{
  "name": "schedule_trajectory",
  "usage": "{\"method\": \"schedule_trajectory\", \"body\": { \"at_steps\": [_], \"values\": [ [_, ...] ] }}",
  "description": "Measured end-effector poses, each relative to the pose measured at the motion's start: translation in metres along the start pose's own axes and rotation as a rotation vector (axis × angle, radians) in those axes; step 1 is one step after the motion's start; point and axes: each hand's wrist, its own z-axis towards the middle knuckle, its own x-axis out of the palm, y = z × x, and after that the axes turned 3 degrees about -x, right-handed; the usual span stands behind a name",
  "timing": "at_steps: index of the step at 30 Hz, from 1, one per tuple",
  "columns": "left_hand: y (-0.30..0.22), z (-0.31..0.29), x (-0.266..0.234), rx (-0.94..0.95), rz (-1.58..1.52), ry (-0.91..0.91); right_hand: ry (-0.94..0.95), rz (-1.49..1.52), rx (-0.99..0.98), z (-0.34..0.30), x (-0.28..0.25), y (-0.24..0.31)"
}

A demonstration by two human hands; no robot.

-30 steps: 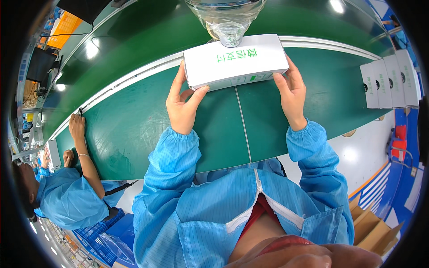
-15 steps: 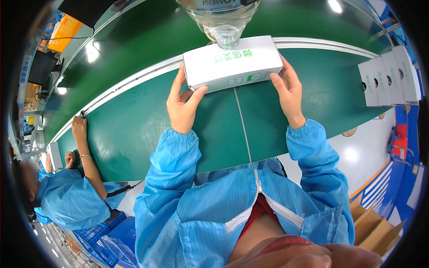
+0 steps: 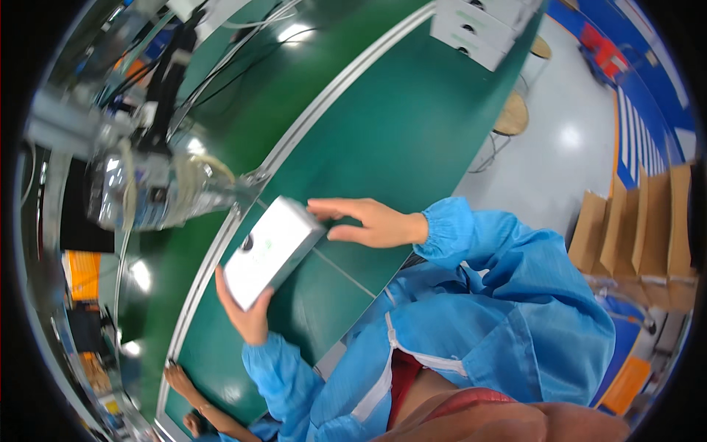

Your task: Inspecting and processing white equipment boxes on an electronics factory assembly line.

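A white carton (image 3: 266, 250) with faint green print and a dark round mark rests slantwise over the green bench (image 3: 368, 158). My left hand (image 3: 247, 313) grips its lower end, with the thumb on one side and the fingers on the other. At the opposite end is my right hand (image 3: 368, 222), its fingers stretched out and the thumb apart. The right fingertips lie at or just beside the carton's corner; blur hides whether they touch it.
Several similar white boxes (image 3: 471, 31) stand at the bench's far end. A plastic-wrapped device (image 3: 158, 188) hangs left of the carton. A co-worker's arm (image 3: 213, 412) reaches in at lower left. Round stools (image 3: 513, 114) and cardboard dividers (image 3: 626, 228) are on the right.
The view has swung round toward the right, so the bench now runs diagonally. The carton's dark round mark has come into sight. My right hand has loosened from the carton's end.
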Motion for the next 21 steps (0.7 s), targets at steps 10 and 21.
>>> {"method": "schedule_trajectory", "body": {
  "at_steps": [10,21],
  "values": [
    [0.021,-0.13,-0.133,-0.102,0.52,-0.538,-1.052,-0.163,0.11,-0.133,-0.207,0.018],
    [-0.087,0.026,0.16,0.468,0.323,0.457,-1.433,-0.134,0.029,-0.068,-0.405,-0.03]
  ]
}}
